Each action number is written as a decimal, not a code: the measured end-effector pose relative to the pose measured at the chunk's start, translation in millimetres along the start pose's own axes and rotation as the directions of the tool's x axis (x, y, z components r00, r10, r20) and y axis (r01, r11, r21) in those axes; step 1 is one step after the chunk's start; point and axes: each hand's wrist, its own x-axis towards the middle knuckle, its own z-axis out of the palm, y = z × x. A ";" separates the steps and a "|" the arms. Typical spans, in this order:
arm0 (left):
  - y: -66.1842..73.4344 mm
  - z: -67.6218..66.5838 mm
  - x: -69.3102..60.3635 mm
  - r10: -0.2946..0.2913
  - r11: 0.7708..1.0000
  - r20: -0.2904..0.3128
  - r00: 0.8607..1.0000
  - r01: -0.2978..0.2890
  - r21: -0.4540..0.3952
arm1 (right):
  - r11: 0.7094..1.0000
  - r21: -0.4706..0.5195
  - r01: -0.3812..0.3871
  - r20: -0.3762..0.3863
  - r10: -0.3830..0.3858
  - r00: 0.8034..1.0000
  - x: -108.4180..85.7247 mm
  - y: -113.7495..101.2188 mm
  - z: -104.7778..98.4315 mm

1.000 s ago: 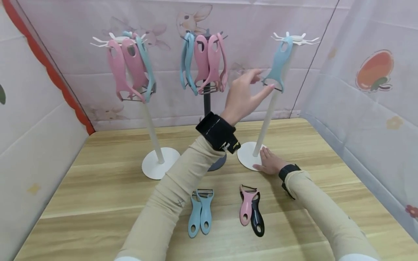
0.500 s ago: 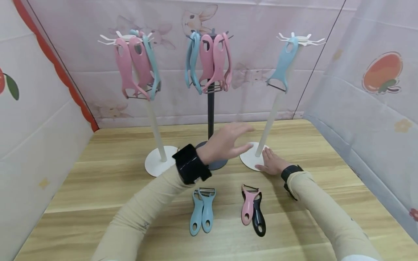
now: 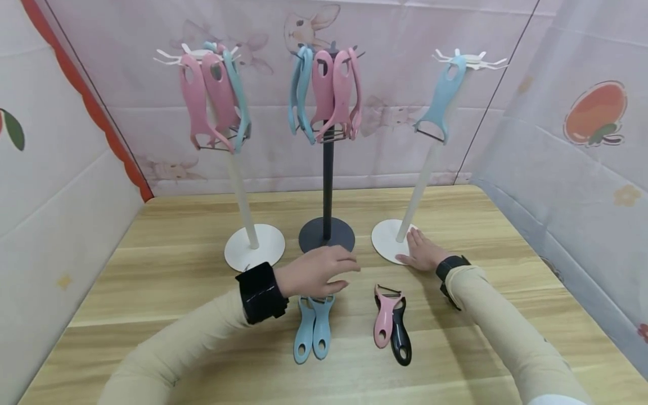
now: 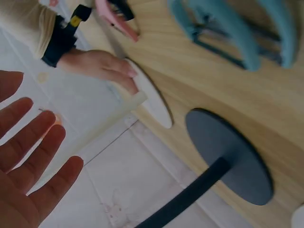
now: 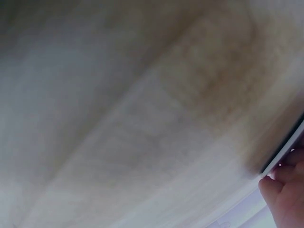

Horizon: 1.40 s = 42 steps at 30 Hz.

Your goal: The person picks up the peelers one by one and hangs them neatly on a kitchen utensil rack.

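In the head view my left hand (image 3: 318, 272) hovers with relaxed fingers and holds nothing, just above the heads of two blue peelers (image 3: 305, 332) lying side by side. The left wrist view shows the same hand (image 4: 31, 156) with fingers spread. My right hand (image 3: 424, 251) rests its fingers on the white round base (image 3: 387, 242) of the right stand, which carries one blue peeler (image 3: 442, 95). A pink peeler (image 3: 385, 320) lies partly over a black peeler (image 3: 401, 337) on the table.
A white stand (image 3: 240, 194) at the left holds pink and blue peelers (image 3: 196, 101). The dark stand (image 3: 328, 185) in the middle holds several pink and blue peelers (image 3: 323, 87). Printed cloth (image 3: 379, 163) closes off the back and sides of the wooden table (image 3: 177, 242).
My left hand has come down from beside the hanging blue peeler on the right stand, moving left and nearer to the loose blue peelers. My right hand has stayed on the base.
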 end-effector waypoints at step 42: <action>-6.8 20.2 3.8 0.088 0.991 0.035 0.995 -0.091 0.101 | 1.000 0.017 -0.023 0.030 0.023 0.999 -4.6 -9.7 -8.4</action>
